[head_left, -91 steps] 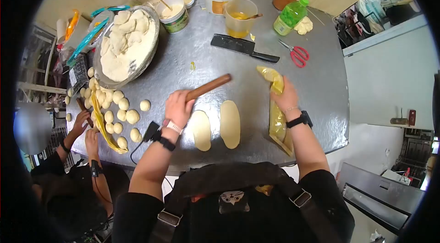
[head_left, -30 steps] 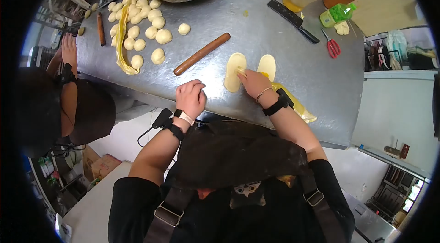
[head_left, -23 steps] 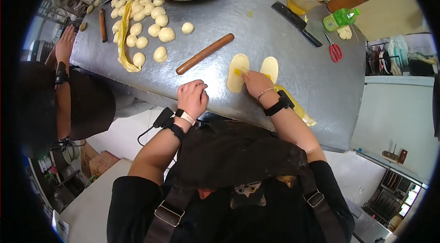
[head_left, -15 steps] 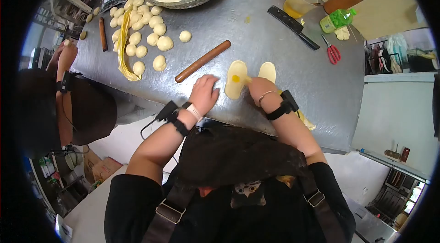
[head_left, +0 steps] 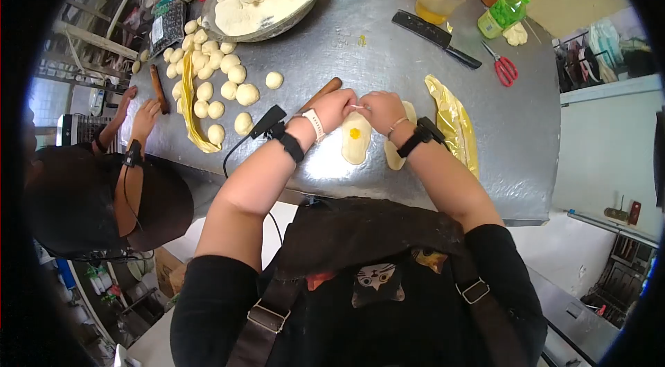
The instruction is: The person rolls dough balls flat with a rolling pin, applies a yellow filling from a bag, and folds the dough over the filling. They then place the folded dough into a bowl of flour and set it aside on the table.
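Observation:
An oval flattened dough piece [head_left: 355, 151] with a yellow dab [head_left: 355, 133] on it lies on the metal table in front of me. At its far end my left hand [head_left: 335, 108] and my right hand [head_left: 382, 111] meet, fingers pinched on the dough's edge. A second flattened dough piece [head_left: 395, 156] lies just right of it, partly hidden beneath my right hand and wrist. Beyond my left hand is a wooden rolling pin [head_left: 325, 92], its near part covered by that hand and wrist.
Dough balls [head_left: 247, 95] cluster at left beside a yellow plastic strip [head_left: 187, 104]. A large bowl [head_left: 305, 17] of flour and dough stands behind. At right are a yellow wrapper [head_left: 454, 124], cleaver [head_left: 424, 29], red scissors [head_left: 506, 70] and green bottle [head_left: 500, 17]. A co-worker's hand [head_left: 144, 120] is far left.
My left hand has moved from the table near the rolling pin to the dough's far end. My right hand has moved up to meet it. The view has shifted, showing the yellow wrapper more fully.

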`<state>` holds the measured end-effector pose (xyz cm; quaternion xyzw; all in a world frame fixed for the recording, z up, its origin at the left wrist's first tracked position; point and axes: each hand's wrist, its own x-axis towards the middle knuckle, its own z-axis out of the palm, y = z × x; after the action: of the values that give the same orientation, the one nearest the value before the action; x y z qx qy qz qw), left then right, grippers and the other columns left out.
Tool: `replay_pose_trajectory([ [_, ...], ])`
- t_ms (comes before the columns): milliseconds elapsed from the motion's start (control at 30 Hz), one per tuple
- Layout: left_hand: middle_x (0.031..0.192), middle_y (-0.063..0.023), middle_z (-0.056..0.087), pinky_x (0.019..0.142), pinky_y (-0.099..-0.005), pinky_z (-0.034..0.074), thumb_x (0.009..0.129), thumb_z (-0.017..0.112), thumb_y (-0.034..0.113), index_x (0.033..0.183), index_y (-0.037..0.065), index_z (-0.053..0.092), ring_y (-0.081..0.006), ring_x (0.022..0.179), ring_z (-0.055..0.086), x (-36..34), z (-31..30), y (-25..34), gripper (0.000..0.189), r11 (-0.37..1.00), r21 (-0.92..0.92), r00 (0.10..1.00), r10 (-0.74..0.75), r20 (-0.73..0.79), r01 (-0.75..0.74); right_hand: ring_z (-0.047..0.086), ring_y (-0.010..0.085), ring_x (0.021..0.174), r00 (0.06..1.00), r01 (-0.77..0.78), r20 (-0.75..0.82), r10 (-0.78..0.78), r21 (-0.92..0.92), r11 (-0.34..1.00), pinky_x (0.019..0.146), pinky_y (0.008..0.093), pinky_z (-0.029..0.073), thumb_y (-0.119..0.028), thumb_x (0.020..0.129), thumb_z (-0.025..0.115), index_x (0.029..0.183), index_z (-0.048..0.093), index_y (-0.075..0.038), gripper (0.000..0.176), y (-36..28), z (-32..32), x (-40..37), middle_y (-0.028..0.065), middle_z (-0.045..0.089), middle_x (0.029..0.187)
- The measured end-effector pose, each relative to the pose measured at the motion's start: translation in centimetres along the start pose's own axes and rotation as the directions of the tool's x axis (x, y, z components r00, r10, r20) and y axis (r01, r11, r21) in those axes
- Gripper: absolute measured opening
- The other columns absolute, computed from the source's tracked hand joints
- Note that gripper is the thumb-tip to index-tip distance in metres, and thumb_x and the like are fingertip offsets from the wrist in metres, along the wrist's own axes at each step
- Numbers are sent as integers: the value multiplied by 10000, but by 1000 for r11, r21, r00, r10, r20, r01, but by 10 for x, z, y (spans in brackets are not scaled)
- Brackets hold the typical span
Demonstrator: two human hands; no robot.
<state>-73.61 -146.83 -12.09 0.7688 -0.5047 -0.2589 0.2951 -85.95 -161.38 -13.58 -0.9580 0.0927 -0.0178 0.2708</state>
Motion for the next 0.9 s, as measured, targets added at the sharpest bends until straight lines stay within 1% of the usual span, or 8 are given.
replay_pose_trajectory([
  [100, 910, -150, 621, 743, -408, 490, 857, 607, 41, 940, 56, 612, -343, 823, 596, -36, 14, 5, 84, 984, -70, 967, 146, -210, -164, 593, 254, 1012, 995, -21, 100, 15, 66, 998, 832, 428, 471, -269, 850, 641, 892, 700, -100, 183, -12, 0, -33, 56, 651, 961],
  [167, 1030, -166, 613, 836, -420, 501, 838, 591, 20, 1031, 56, 630, -348, 960, 610, -72, 23, 22, 200, 993, 41, 993, 105, 48, -107, 590, 246, 1019, 963, 85, 265, -41, -156, 984, 862, 395, 465, -284, 854, 633, 929, 690, -81, 224, -23, 5, -67, 51, 645, 982],
  [267, 1177, -172, 610, 961, -406, 476, 850, 616, 81, 1151, 13, 617, -341, 1108, 578, -128, 77, 12, 309, 943, 268, 979, 203, 11, -198, 549, 249, 1113, 939, 323, -30, -343, -266, 908, 950, 418, 426, -296, 853, 632, 1059, 660, -56, 317, -22, 54, -127, 54, 624, 1103],
  [433, 1266, -138, 595, 994, -422, 445, 865, 636, 175, 1237, 17, 592, -308, 1167, 553, -138, 56, 21, 406, 900, 328, 958, 260, 122, -286, 410, 263, 1305, 976, 216, 89, -197, -333, 918, 1064, 541, 293, -355, 892, 589, 1253, 593, -87, 449, -50, 19, -142, 43, 527, 1319],
  [600, 1305, -55, 599, 819, -401, 411, 870, 631, 243, 1255, 72, 597, -249, 1011, 540, -134, 36, 14, 423, 848, 493, 981, 181, 74, -193, 354, 273, 1368, 988, 150, 31, -151, -420, 895, 1090, 628, 202, -388, 928, 546, 1265, 595, -85, 456, -34, 38, -138, 22, 540, 1335],
  [700, 1382, -54, 555, 785, -404, 404, 857, 639, 259, 1302, 70, 571, -240, 988, 535, -113, 9, 28, 488, 851, 492, 976, 102, 193, -186, 343, 278, 1378, 955, 32, 283, 92, -405, 914, 1097, 652, 178, -384, 934, 534, 1283, 593, -87, 462, -64, -12, -112, 18, 538, 1364],
  [767, 1368, -58, 567, 787, -405, 400, 857, 635, 252, 1306, 82, 572, -240, 986, 532, -114, 25, 14, 485, 843, 479, 969, 228, 95, -245, 311, 286, 1405, 998, 59, 33, -50, -392, 918, 1103, 665, 158, -374, 945, 515, 1293, 590, -87, 458, -47, 1, -109, 10, 529, 1382],
  [900, 1404, -26, 539, 802, -392, 405, 855, 631, 228, 1308, 81, 571, -227, 1028, 530, -100, 23, -11, 480, 749, 579, 945, 291, 147, -321, 292, 276, 1419, 1000, 21, 16, -16, -407, 913, 1108, 665, 157, -343, 954, 507, 1282, 600, -102, 418, -44, 1, -100, 10, 528, 1382],
])
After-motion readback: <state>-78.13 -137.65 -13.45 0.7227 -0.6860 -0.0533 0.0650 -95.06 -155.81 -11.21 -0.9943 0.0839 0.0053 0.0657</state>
